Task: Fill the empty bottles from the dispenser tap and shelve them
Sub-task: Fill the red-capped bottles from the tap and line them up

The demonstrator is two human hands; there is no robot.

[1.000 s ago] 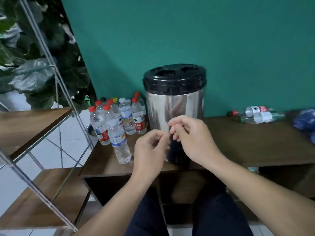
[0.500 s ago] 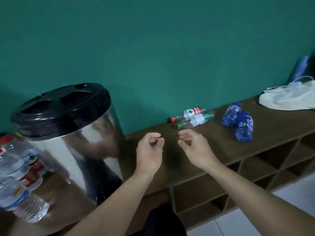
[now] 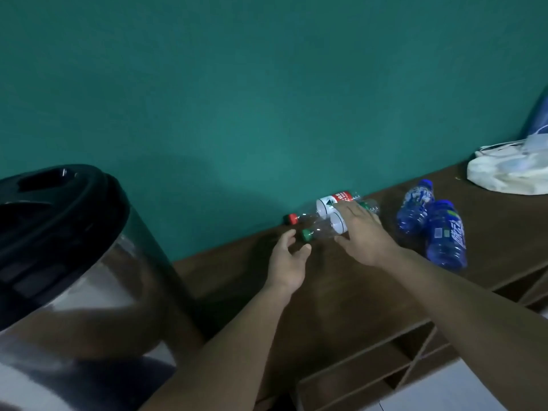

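Against the counter's [image 3: 341, 292] back edge, the green-capped empty bottle [image 3: 323, 228] is lain on its side, covered by the right hand [image 3: 363, 232], grip unclear, the left hand [image 3: 287, 262] open near the cap; light, crushable, best held mid-body.

On the brown desk [image 3: 341, 292] two clear bottles lie on their sides by the green wall: a red-capped bottle [image 3: 332, 203] behind and a green-capped bottle [image 3: 320, 228] in front. The right hand [image 3: 360, 232] lies over the green-capped bottle's body, apparently closing on it, while the left hand [image 3: 289, 259] hangs open just beside its cap. Two blue bottles [image 3: 439, 229] lie to the right, and the steel dispenser [image 3: 68, 277] stands at left.
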